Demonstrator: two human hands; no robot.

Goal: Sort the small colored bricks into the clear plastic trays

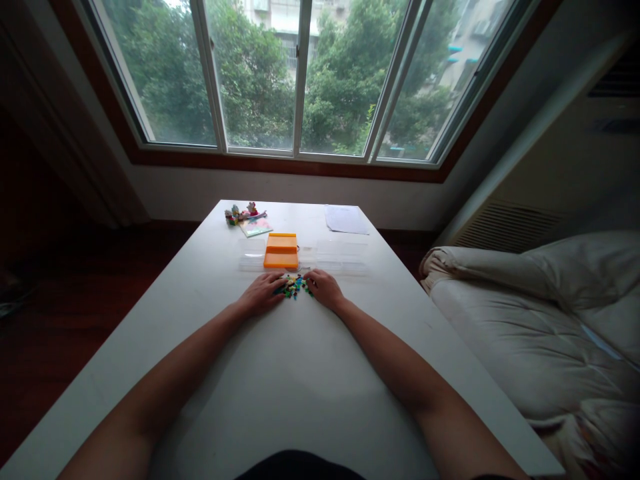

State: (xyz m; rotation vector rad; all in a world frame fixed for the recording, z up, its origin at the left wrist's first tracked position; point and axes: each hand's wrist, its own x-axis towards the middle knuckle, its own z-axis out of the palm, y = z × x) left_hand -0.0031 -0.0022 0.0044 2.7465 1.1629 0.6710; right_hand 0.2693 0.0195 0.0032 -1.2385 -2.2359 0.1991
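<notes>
A small heap of tiny coloured building pieces [295,287] lies on the white table [280,373]. My left hand [263,293] rests palm down at its left side, fingers stretched toward the heap and touching its edge. On the right side of the pile my right hand [323,288] also lies palm down, fingers slightly curled against the pieces. Neither hand visibly holds a piece. Just beyond the heap stands an orange box [281,251].
Clear plastic trays [345,257] lie beside the orange box. A small built toy model [245,213] and a leaflet [256,228] sit at the far left, a sheet of paper [346,219] at the far right. A bed with a white quilt [540,313] stands right of the table.
</notes>
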